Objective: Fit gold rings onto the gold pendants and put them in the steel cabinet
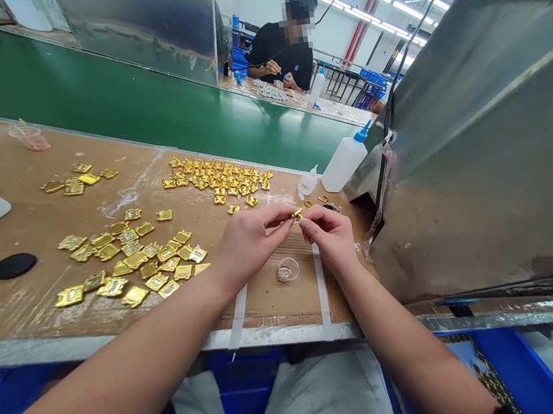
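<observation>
Two hands pinch one small gold piece: left hand at 9 o'clock, right hand at 3 o'clock, fingertips closed. Clear cup on table at 6 o'clock.

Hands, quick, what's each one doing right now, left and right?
Left hand: fingers pinched shut on the small gold piece.
Right hand: fingertips closed on the same gold piece from the other side.

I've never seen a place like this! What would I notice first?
Probably the shiny gold pieces spread over the brown table, left of the hands. In the middle, the left hand and right hand pinch one tiny gold part together. A white squeeze bottle lies just behind.
</observation>
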Available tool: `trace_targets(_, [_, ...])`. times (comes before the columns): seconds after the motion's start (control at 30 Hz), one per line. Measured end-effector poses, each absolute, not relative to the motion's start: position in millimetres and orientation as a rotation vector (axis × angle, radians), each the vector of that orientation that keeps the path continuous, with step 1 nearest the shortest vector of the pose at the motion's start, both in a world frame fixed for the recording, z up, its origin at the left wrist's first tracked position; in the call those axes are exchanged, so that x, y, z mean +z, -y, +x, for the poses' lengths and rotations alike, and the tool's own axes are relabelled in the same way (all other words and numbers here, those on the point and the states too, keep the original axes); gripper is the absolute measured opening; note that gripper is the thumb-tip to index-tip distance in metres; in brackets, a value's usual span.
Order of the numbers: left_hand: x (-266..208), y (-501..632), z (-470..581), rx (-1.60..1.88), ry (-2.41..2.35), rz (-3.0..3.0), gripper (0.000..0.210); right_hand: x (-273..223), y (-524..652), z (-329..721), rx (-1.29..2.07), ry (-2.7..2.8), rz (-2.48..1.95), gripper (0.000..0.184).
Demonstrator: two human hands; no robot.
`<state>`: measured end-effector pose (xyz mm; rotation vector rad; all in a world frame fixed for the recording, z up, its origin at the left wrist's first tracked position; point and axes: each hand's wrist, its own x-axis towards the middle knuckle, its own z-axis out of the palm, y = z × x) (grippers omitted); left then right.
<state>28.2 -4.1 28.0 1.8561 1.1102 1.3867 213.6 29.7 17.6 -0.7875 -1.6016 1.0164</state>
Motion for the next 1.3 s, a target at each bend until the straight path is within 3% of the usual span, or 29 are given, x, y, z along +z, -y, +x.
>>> trace_targets(0.4, [26,3,29,1.380,-1.168,1.901,0.024,17,-32,214,1.052,1.584,-0.802,0.026])
trace_targets(0.6, [24,2,33,1.400,-1.084,1.632,0.023,15,-36,215,1.037,1.587,-0.753,0.022])
trace_targets(0.8, [31,-3,31,1.249,-0.927,1.272,0.034,11,-37,217,0.965,1.603,-0.744,0.030])
trace_targets(1.03, [29,-9,26,1.114,-0.754,0.937,0.038,16,-33,219,0.827,1.743,-0.707,0.016])
trace_targets(1.3, [36,-3,24,1.141,-0.669,0.974,0.052,21,-30,222,0.702,1.796,-0.672,0.016])
